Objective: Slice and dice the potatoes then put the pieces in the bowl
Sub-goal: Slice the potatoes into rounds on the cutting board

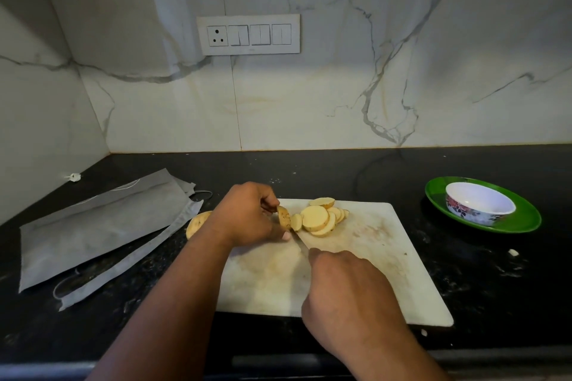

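While the grey paper bags lie flat at the far left of the black counter, a second potato waits uncut just off the left edge of the white cutting board, half hidden behind the left forearm; next to it the left hand curls its fingers round the last stub of potato, holding it on edge on the board, and just right of that stub a fan of round slices leans overlapping toward the far side of the board, one more slice lying flat behind them; nearer and a little right, the right hand is closed round the handle of a knife, forefinger stretched along its back, the thin blade running up toward the stub and meeting the board close beside the left thumb; far to the right, well apart from the board, the white flowered bowl sits on a green plate and looks empty. My reading is that slicing of the first potato is nearly done, dicing not begun, nothing bowled. The next cut calls for care: the stub is short, so the holding fingers should tuck back before the blade comes down, and afterwards the slices need stacking and cross-cutting
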Motion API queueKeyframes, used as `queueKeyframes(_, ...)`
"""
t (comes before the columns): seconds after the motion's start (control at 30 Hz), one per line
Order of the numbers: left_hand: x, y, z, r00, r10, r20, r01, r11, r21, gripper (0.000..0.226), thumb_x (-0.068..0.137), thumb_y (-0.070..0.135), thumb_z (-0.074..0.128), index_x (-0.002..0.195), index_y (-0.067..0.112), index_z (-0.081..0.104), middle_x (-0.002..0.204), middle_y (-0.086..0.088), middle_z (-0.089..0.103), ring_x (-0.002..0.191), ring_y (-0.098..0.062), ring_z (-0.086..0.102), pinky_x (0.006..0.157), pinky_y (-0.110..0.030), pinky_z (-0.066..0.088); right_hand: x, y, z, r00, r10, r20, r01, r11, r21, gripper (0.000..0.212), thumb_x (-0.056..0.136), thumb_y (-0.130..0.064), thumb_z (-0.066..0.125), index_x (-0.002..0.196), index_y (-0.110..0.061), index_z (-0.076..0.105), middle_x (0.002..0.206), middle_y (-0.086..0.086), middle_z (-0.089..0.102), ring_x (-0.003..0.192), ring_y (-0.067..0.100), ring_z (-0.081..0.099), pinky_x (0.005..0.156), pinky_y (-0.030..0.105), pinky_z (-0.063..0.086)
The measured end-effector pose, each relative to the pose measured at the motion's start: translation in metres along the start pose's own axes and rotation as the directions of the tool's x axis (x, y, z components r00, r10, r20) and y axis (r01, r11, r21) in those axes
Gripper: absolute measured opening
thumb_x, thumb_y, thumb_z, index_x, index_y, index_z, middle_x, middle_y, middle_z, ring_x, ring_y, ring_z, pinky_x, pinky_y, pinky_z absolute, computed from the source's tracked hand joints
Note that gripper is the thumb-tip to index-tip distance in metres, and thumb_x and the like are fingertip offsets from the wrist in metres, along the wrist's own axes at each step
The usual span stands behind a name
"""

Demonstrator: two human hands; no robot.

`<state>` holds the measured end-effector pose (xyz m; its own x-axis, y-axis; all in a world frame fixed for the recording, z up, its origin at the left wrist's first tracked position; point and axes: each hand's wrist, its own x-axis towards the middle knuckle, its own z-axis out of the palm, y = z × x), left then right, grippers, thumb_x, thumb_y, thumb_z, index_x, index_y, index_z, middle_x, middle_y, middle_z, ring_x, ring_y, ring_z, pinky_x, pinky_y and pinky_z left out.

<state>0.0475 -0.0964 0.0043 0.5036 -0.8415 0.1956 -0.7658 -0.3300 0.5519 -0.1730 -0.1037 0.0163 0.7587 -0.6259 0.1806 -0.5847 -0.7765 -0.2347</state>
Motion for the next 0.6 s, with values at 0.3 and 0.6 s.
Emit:
queueKeyframes(0.3, -0.003, 0.004, 0.001, 1.0, -0.004, -0.009, 0.004, 1.0, -0.016, 0.043, 0.056, 0.039, 0.102, 0.084, 0.026, 0.072, 0.084, 0.01, 0.073, 0.079, -0.008, 0.069, 0.074, -0.032, 0.062, 0.012, -0.005, -0.006, 0.994, 0.024, -0.106, -0.021, 0.999, 0.037, 0.045, 0.09, -0.022, 0.053, 0.135, -0.029, 0.049, 0.103, -0.005, 0.065, 0.086, 0.015, 0.063, 0.072, 0.027, 0.053)
queueKeyframes(0.6, 0.0, 0.002, 0.003, 1.0, -0.018, -0.023, 0.019, 1.0, 0.01, 0.037, 0.06, 0.037, 0.101, 0.083, 0.025, 0.074, 0.081, 0.012, 0.073, 0.076, -0.006, 0.069, 0.073, -0.031, 0.062, 0.023, -0.007, 0.001, 0.993, 0.007, -0.116, -0.001, 0.999, 0.047, 0.04, 0.092, -0.022, 0.055, 0.131, -0.026, 0.053, 0.105, -0.004, 0.065, 0.085, 0.014, 0.062, 0.071, 0.026, 0.052)
